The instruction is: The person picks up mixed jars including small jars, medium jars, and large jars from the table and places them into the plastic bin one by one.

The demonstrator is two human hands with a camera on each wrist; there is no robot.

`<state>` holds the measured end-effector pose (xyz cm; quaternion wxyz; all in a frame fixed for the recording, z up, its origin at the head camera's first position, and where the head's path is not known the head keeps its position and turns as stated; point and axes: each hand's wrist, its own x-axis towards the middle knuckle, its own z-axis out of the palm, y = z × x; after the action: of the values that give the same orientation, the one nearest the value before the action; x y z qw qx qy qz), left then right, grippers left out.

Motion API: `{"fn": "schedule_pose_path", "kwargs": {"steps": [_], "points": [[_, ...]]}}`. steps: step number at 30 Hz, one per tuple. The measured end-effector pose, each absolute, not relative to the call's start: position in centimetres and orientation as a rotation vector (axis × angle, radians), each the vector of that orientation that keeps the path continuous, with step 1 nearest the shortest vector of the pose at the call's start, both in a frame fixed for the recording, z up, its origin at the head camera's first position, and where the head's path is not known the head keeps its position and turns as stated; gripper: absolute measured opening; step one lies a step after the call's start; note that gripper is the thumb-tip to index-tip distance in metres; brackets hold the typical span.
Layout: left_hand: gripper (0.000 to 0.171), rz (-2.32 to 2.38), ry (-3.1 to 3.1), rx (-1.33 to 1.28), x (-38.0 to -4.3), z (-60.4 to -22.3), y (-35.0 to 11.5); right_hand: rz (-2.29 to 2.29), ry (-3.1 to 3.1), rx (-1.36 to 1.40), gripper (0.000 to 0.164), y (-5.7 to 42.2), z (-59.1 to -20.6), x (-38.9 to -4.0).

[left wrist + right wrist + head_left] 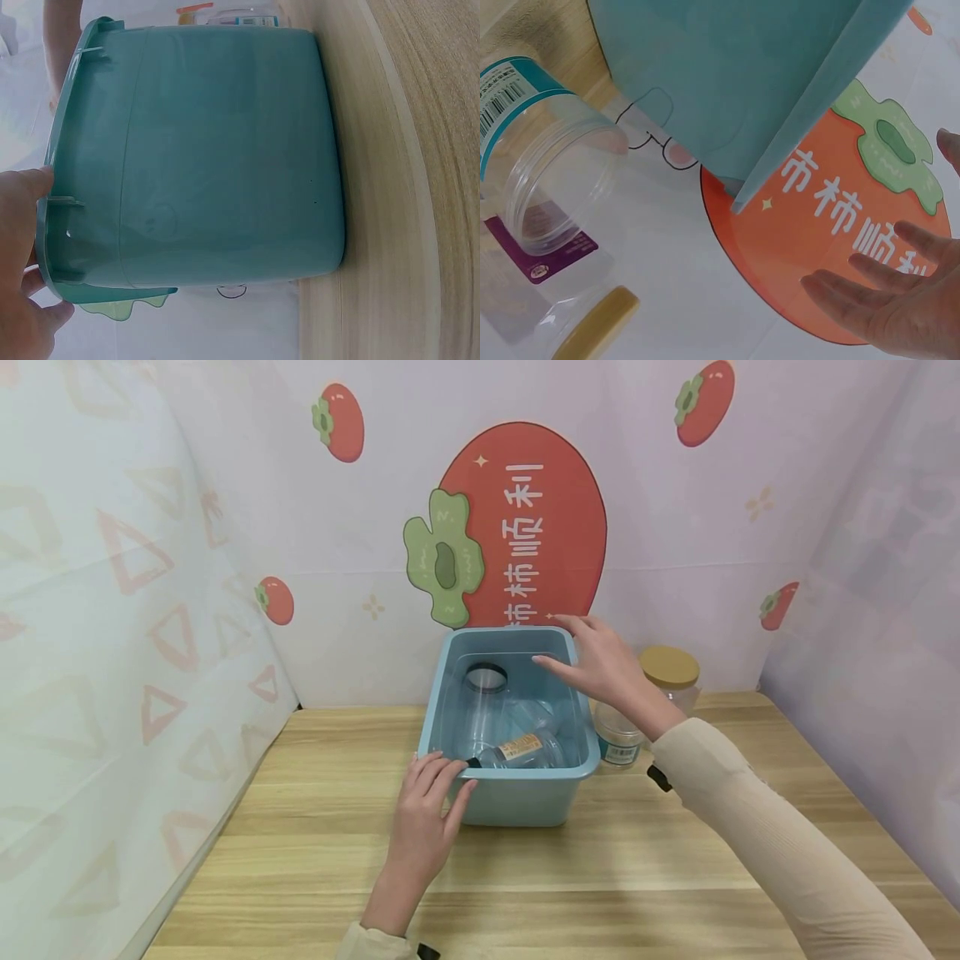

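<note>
A blue plastic bin (517, 802) stands on the table. My left hand (427, 814) grips its rim at the near left corner, also seen in the left wrist view, where the fingers (34, 180) curl over the edge. My right hand (600, 660) is above the bin's far right side with its fingers spread, holding nothing; the right wrist view shows the hand (900, 300) apart from the bin. Inside the bin lie a clear cylindrical container with a black ring (486, 678) and a clear plastic bottle (555, 752) with an orange label.
Right of the bin, a clear open-mouthed jar (618, 752) with a teal barcode label stands on the wooden table (322, 843). Behind it is a clear jar with a gold lid (669, 667). Printed cloth (360, 527) hangs at the back and sides.
</note>
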<state>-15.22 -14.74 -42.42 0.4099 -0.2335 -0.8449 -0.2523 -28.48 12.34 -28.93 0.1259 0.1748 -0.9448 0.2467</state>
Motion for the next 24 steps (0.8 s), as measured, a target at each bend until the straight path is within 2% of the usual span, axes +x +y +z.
{"fn": "schedule_pose_path", "kwargs": {"steps": [24], "points": [[0.027,-0.65,-2.118,-0.588,-15.3,-42.6,-14.7,0.735,-2.762,0.382,0.082,15.4,-30.0,-27.6]]}}
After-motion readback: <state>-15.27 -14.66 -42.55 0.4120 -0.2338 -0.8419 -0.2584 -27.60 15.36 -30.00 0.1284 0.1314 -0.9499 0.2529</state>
